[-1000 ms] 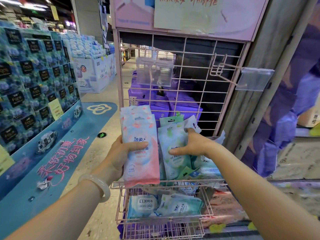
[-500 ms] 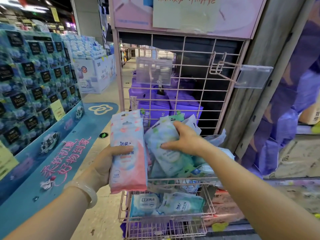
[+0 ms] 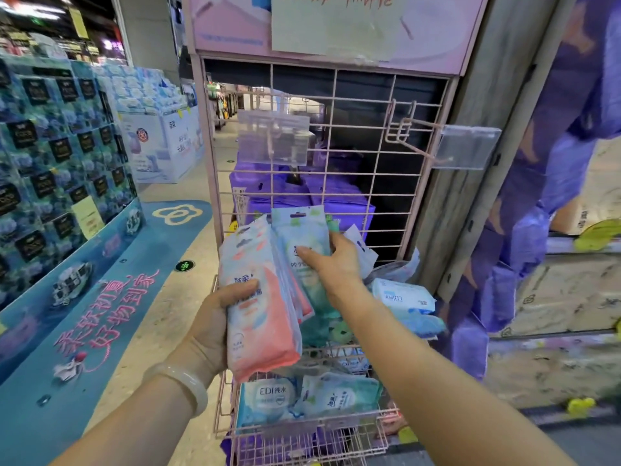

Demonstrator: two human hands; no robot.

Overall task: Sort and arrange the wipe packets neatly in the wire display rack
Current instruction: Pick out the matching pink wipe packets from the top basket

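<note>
Above the rack point(image 3: 302, 183) basket, the right hand point(image 3: 336, 264) now presses the green packets point(image 3: 304, 250) against the pink packets point(image 3: 262, 314) clamped in the left hand point(image 3: 215, 317), merging both stacks.

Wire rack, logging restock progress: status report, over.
Left hand gripping pink packets. Right hand pressing green packet against them. Loose packets jumbled in rack.

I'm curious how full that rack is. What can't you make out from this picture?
Head view only:
- Upper basket: its contents are hidden behind the pink packets, held in the left hand.
- Green packet: partly covered by the right hand.
- Sign on top: cut off by the frame edge.
- Packet print: too blurred to read.
</note>
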